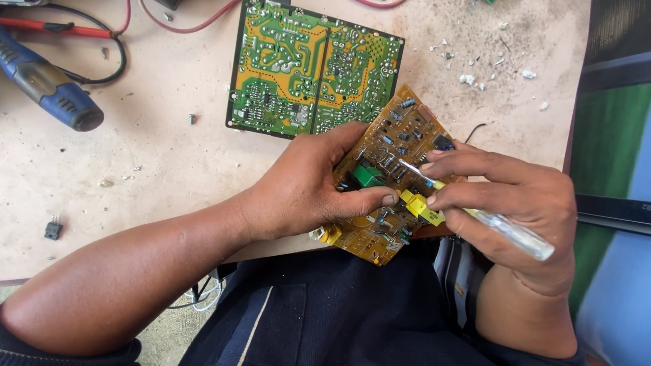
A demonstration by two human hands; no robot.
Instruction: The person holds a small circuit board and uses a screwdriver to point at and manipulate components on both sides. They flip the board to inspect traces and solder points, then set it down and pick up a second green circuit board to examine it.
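Head camera, looking steeply down.
It sits close over the table (169, 169) edge, facing twelve o'clock across it.

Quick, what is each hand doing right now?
Left hand: closed around the yellow circuit board, thumb across its top.
Right hand: closed on a clear-handled screwdriver, tip touching the board.

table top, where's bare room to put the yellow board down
The widest bare patch of the table lies left of the green board, between the blue tool and the left hand; only a screw and a small black part sit there. The top right is strewn with white crumbs.
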